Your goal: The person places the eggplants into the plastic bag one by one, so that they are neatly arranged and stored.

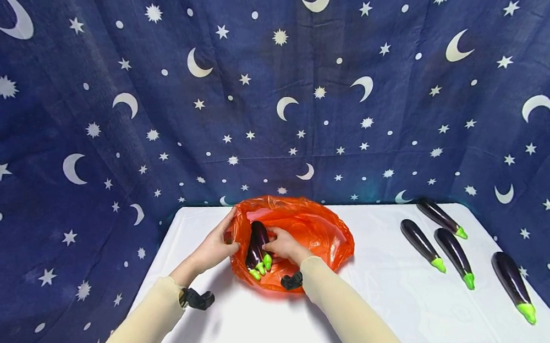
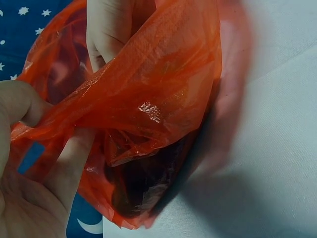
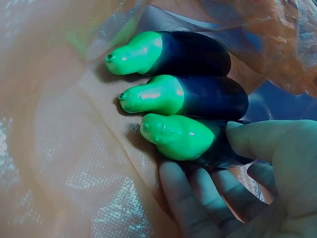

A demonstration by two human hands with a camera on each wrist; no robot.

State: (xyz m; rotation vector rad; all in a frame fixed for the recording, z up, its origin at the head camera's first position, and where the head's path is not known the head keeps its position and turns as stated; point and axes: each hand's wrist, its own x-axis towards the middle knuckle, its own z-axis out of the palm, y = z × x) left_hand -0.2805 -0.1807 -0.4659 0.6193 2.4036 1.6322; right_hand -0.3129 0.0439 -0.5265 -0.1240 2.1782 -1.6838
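Note:
A red plastic bag (image 1: 328, 232) lies on the table with its mouth spread toward me. My left hand (image 1: 215, 249) pinches the left side of its rim between thumb and fingers, as the left wrist view also shows. Inside the bag, three dark purple eggplants with bright green caps lie side by side, the caps toward me. My right hand (image 1: 286, 245) reaches into the mouth and grips the rightmost eggplant (image 3: 181, 136), thumb on top and fingers underneath. Against it rest the middle eggplant (image 3: 153, 94) and the far eggplant (image 3: 136, 52).
Several more eggplants lie on the right part of the white table (image 1: 377, 250): one nearest the bag (image 1: 418, 240), another beside it (image 1: 452, 254), one at the back edge (image 1: 435, 214) and one near the right edge (image 1: 511, 281). A blue star-and-moon curtain (image 1: 259, 112) surrounds the table.

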